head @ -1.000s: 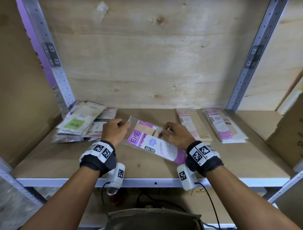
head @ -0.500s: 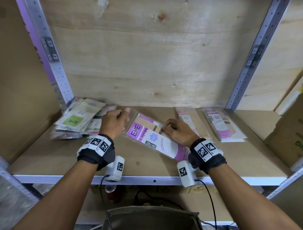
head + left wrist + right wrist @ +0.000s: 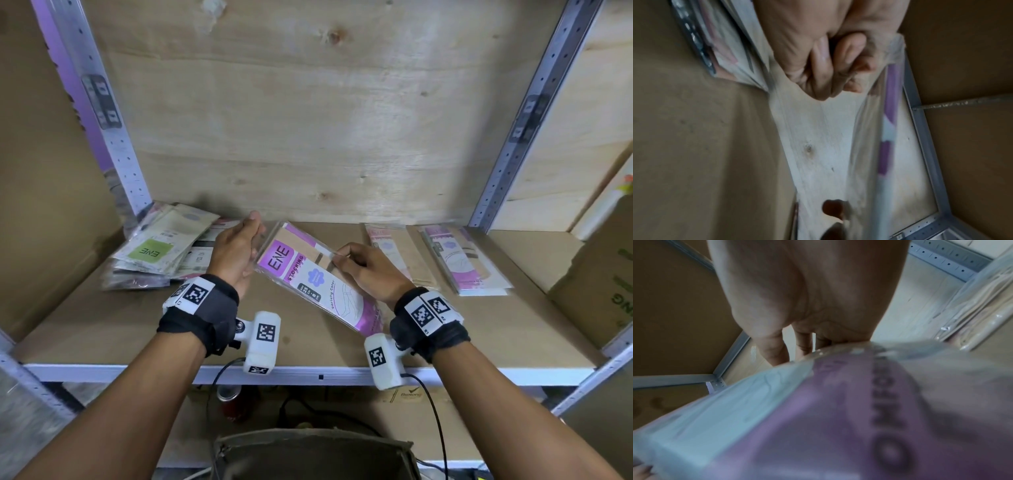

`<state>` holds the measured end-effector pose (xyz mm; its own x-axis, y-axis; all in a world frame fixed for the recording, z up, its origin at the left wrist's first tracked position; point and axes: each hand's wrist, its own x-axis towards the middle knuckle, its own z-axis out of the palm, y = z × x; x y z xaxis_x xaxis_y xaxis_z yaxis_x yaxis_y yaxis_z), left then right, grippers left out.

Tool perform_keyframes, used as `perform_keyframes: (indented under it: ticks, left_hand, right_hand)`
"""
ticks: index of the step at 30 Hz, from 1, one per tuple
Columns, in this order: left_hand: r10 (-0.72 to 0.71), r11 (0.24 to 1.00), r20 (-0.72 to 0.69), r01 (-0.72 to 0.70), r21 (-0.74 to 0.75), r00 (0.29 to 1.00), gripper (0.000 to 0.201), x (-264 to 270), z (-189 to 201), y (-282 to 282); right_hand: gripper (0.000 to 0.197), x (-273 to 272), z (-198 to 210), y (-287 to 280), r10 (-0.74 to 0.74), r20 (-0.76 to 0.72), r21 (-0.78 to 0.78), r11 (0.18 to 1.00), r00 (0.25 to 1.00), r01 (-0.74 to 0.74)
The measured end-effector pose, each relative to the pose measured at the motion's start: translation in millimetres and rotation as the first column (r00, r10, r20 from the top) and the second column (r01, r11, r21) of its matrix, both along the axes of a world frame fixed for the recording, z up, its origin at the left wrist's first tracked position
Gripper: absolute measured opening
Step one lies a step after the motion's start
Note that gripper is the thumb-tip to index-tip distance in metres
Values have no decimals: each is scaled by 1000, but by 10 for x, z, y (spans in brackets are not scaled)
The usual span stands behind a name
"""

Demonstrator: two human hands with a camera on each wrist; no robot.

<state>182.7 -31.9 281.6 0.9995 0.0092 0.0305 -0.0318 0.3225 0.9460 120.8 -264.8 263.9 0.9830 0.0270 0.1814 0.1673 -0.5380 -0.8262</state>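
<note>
The stocking packet (image 3: 310, 284) is in the centre of the head view, held tilted over the wooden shelf (image 3: 102, 329). Its purple "ENE" label points to the upper left and its other end runs down to the lower right (whether that end touches the shelf I cannot tell).

The left hand (image 3: 236, 255) has its grip closed on the packet's upper-left edge. In the left wrist view the clear wrapper bunches against the curled fingers (image 3: 822, 73). The right hand (image 3: 370, 272) pinches the packet's right edge between thumb and forefinger, a narrow grip on the plastic. In the right wrist view the packet (image 3: 838, 418) fills the lower frame, blurred.

At the left of the frame a loose pile of packets (image 3: 161, 250) lies just beside the left hand. Right of centre, 2 lie flat side by side: a beige packet (image 3: 399, 257) and a pink packet (image 3: 459, 263). A cardboard box (image 3: 606, 284) stands at the right edge.
</note>
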Motion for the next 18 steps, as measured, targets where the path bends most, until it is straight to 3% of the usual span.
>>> perform_keyframes:
  ticks: [4,11,18]
  left_hand:
    - [-82,988,-87,69,-139,993,14,-90,52,-22]
    - [-276,921,-107,231,-314,955,23,-209,117,-25]
    - [-303,913,-162,238,-332,939,27,-240,149,-66]
  right_hand:
    - [24,3,-40,27,7,-12,36,999,1000,-7]
    - [22,-13,-50,60,39,-15,75,996,999,-38]
    - [21,7,-100,73,54,-23,116,992,998,-51]
